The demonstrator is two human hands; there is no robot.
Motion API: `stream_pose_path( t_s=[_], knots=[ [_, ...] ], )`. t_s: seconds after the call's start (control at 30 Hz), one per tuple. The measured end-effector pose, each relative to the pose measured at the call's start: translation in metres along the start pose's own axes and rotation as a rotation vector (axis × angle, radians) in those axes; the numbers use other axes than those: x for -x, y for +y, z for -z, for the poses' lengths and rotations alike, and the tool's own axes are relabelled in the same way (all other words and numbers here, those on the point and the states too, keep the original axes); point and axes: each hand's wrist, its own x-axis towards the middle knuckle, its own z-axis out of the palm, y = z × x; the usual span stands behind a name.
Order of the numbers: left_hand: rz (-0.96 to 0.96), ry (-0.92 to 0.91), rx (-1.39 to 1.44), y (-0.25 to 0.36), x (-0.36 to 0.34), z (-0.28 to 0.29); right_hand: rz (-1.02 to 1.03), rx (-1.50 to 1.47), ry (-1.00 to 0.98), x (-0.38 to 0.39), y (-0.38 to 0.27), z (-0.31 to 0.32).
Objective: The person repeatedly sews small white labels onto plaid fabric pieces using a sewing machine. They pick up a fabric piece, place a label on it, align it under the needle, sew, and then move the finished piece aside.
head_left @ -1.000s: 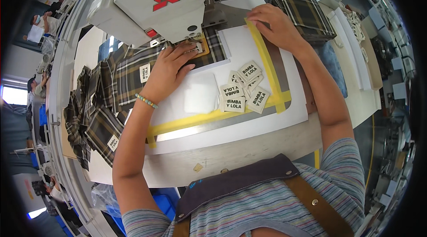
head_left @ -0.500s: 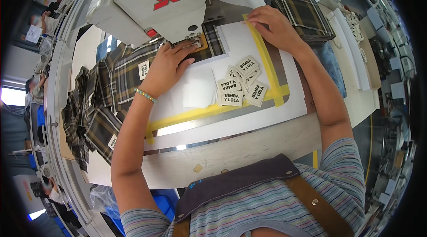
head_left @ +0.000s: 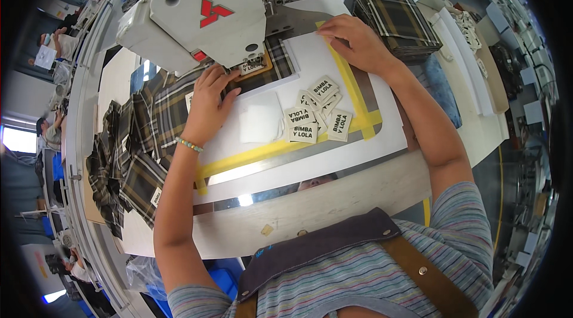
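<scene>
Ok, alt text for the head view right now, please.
A person's left hand rests on plaid fabric at a white sewing machine, near its orange frame. The right hand rests at yellow tape; cream labels lie piled nearby.

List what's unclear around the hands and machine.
In the head view:
Plaid fabric under the left hand: covered by that hand.
Right hand: grip unclear, underside hidden by its own back.
Loose labels: lower ones covered by upper ones.
White sewing machine: top cut off by the upper edge.
</scene>
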Motion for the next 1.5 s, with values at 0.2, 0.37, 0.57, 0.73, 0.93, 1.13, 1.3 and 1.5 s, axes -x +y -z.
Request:
stream_pose_path(
  t_s=[0.2, 0.37, 0.57, 0.73, 0.93, 1.13, 1.3, 1.5],
  knots=[
    [0.017, 0.003, 0.025, -0.019, 0.019, 0.016, 0.021, -0.246, -0.151, -0.011, -0.060, -0.008],
    [0.055, -0.024, 0.062, -0.016, 0.011, 0.014, 0.194, 0.038, -0.327, -0.010, -0.072, -0.025],
    [0.104, -0.049, 0.105, -0.010, 0.002, 0.006, 0.049, -0.009, -0.336, -0.010, -0.076, -0.011],
    [0.181, 0.031, 0.101, 0.007, -0.007, -0.013, 0.132, 0.062, -0.268, -0.009, -0.072, 0.005],
    [0.080, 0.223, 0.215, 0.003, -0.005, -0.021, 0.233, 0.158, -0.137, -0.006, -0.073, -0.018],
    [-0.147, 0.204, 0.050, 0.020, 0.006, -0.002, 0.399, 0.158, -0.116, -0.008, -0.083, -0.015],
    [-0.287, 0.236, -0.264, 0.026, 0.046, 0.043, 0.417, 0.093, -0.031, 0.001, -0.108, -0.007],
    [-0.033, 0.150, -0.422, -0.025, 0.116, 0.085, 0.323, 0.119, 0.019, 0.001, -0.099, 0.018]
  ],
)
